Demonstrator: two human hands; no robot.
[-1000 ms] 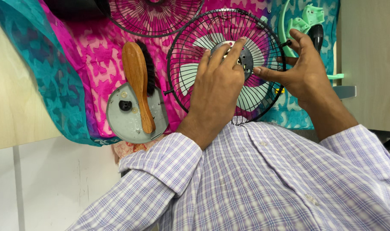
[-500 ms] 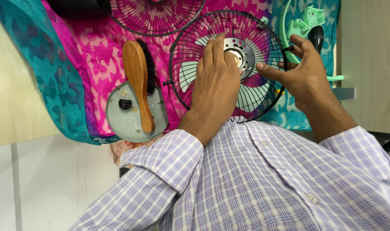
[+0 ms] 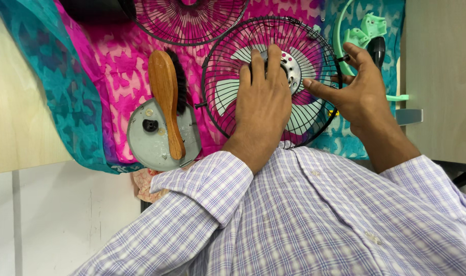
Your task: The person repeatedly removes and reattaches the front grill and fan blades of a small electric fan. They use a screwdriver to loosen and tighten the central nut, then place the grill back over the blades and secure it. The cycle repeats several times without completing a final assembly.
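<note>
A black wire fan guard (image 3: 233, 87) with pale green blades behind it lies on a pink and teal patterned cloth (image 3: 89, 76). The left hand (image 3: 263, 102) rests flat on the guard, fingers spread over its round metal hub (image 3: 292, 66). The right hand (image 3: 363, 94), fingers loosely open, touches the guard's right rim. Just left, a wooden brush (image 3: 166, 97) lies across a grey round plate (image 3: 146, 140). A second guard (image 3: 192, 20) sits above.

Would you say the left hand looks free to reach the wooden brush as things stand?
Probably yes: the left hand rests on the fan guard, and the wooden brush lies beside it uncovered, nothing between them.
</note>
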